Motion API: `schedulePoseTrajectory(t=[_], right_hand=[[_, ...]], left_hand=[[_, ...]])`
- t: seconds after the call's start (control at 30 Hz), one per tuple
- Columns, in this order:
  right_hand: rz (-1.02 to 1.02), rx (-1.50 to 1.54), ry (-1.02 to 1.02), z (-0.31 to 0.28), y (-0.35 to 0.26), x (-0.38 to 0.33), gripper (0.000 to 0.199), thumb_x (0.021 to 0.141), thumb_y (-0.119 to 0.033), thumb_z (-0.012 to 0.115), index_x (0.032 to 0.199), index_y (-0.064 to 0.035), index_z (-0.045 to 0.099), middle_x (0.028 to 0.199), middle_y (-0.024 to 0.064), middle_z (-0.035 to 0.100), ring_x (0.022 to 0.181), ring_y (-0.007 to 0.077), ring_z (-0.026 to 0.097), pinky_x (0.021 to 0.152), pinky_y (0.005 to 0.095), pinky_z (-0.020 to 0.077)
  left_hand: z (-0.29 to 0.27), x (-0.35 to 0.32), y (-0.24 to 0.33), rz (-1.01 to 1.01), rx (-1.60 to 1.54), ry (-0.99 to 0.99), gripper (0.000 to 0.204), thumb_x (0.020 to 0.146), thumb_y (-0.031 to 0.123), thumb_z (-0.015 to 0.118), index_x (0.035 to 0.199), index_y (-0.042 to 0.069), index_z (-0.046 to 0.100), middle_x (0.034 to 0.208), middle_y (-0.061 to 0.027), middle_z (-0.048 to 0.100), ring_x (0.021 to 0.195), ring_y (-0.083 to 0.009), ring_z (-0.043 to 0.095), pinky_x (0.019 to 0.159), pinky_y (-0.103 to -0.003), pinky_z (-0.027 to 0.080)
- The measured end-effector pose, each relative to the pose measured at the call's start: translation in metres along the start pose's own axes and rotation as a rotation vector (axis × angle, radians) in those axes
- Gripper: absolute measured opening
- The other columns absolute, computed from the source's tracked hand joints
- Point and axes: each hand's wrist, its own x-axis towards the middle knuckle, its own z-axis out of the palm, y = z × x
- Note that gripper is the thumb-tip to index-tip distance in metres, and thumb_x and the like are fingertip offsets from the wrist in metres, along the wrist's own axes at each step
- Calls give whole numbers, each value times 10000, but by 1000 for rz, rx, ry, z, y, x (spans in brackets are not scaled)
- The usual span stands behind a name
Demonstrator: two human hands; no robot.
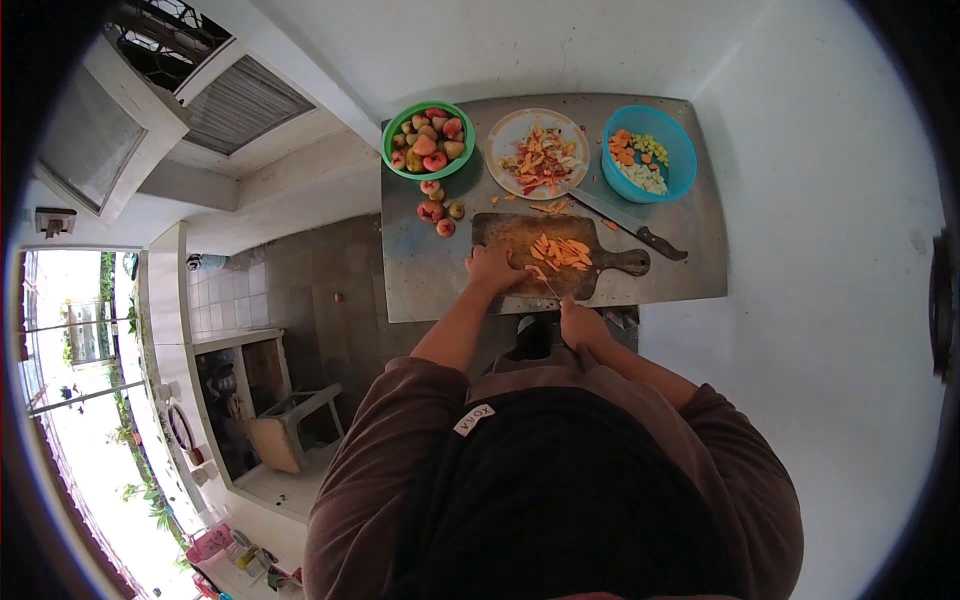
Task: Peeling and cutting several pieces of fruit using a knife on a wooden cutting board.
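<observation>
A dark wooden cutting board (490,229) with a handle lies near the table's front edge. Cut orange carrot pieces (562,252) are heaped on its middle. At the board's left side, my left hand (491,268) bends its fingers onto a small carrot piece (537,273). My right hand (583,325) grips a small knife (551,289) at the front edge, its thin blade slanting over the board toward my left fingertips. A large kitchen knife (625,220) with a dark handle rests behind the board, its tip by a white plate (507,182) of peelings.
A green bowl (388,158) of reddish fruit stands back left, with several loose fruits (431,211) before it. A blue bowl (683,165) of orange, green and white chunks stands back right on the metal table (420,290). White walls (800,200) rise behind and right.
</observation>
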Motion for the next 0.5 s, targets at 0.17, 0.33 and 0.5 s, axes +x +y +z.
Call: schedulePoseTrajectory(t=[0.17,0.33,0.5], right_hand=[[-31,10,9,0,2,8,240,865,-109,369,1037,57,380,764,252,593,738,398,595,632,470,463],[-72,4,7,2,9,16,263,863,-118,377,1061,56,374,785,246,597,751,399,593,643,484,457],[11,-20,11,7,23,-4,271,886,-159,370,1063,46,370,782,234,599,743,395,591,638,498,444]], left_hand=[[2,1,-3,31,-9,22,541,556,588,700,774,128,520,888,-35,583,966,-278,451,777,-435,338],[0,0,0,-8,-9,18,507,561,549,718,784,135,527,900,-38,587,967,-282,452,778,-434,332],[4,3,-4,-1,-28,43,486,563,531,729,770,142,524,869,-35,579,955,-275,455,772,-433,325]])
